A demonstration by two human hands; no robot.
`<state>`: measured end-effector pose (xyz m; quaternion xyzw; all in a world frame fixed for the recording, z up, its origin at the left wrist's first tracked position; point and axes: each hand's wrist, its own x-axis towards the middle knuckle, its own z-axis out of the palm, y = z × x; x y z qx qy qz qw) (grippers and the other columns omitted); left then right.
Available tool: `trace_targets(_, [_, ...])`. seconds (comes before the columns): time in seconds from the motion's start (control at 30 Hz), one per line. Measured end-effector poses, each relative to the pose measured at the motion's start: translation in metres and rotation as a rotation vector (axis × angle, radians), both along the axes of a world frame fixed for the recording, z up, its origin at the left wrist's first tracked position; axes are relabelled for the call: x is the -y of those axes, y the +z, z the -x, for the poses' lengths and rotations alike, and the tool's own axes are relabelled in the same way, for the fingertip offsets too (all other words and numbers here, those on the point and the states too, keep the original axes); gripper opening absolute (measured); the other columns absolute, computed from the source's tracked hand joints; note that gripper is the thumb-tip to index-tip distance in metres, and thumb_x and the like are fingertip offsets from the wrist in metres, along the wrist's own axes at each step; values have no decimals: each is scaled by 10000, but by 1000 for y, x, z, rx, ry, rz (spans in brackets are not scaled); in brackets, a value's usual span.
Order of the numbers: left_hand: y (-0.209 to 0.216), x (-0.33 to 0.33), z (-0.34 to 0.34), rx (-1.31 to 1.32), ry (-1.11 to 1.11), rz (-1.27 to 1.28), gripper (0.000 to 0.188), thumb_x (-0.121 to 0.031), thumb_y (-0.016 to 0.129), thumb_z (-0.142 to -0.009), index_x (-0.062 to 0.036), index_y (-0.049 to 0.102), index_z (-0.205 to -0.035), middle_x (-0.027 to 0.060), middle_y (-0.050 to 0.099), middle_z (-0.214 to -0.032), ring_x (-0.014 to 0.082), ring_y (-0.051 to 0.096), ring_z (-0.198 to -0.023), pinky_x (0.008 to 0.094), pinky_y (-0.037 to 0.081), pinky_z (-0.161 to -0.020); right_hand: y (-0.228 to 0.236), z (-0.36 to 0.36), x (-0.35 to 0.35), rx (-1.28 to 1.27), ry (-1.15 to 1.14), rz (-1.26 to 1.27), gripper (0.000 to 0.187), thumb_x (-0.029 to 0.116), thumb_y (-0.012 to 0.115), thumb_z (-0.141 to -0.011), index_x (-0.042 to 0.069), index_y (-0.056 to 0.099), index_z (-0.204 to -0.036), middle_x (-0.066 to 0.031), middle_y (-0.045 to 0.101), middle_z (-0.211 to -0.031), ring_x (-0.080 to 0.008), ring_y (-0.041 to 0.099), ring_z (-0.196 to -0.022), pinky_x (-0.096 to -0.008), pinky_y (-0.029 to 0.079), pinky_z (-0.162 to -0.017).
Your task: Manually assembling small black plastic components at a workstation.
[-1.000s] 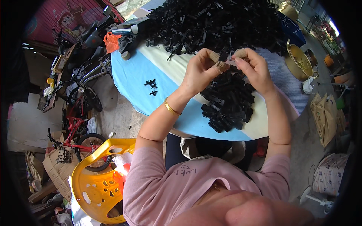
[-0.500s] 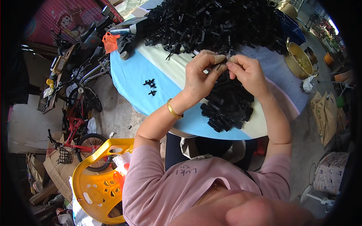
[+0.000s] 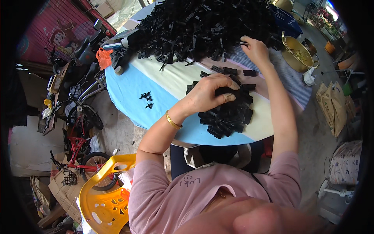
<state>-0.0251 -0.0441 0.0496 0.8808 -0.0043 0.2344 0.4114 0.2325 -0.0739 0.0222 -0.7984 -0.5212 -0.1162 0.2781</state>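
My left hand (image 3: 210,93) is over the smaller pile of black plastic pieces (image 3: 228,117), its thumb and forefinger apart and wearing tan finger covers. The hand hides part of that pile, and I see nothing held in it. Farther right, my right hand (image 3: 256,51) is pinched on a small black plastic piece (image 3: 244,43), beside the edge of a large heap of black plastic clips (image 3: 194,33). A single black piece (image 3: 249,73) lies between the two hands. Several small black bits (image 3: 146,96) rest on the blue stripe at the left.
The round table carries a striped cloth (image 3: 128,93). At its right stands a brass-coloured pot (image 3: 290,50), with a blue crate (image 3: 286,21) behind. An orange bag (image 3: 103,57) sits at the far left edge. A yellow chair (image 3: 105,206) and a red bicycle (image 3: 80,146) stand left of me.
My hands, which met above the table, have parted. The left came down over the smaller pile; the right went outward and away toward the heap. The view has shifted slightly.
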Motion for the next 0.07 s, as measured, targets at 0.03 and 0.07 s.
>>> trace_targets(0.03, [0,0,-1,33,-58,-33,234,-79,676,-725,-22,598,-938,107,606,-995,252,566,-982,321,437,-864,-9,-5,-6,68,19,5,306,230,644,-722,147,613,-1015,-95,633,-814,-251,606,-749,-339,485,-660])
trace_targets(0.07, [0,1,0,61,-109,-64,252,-115,687,-726,-34,604,-950,113,605,-1003,256,547,-1018,339,419,-891,-13,-4,-11,133,34,32,332,242,633,-734,177,581,-1056,-123,638,-860,-288,620,-784,-370,498,-687])
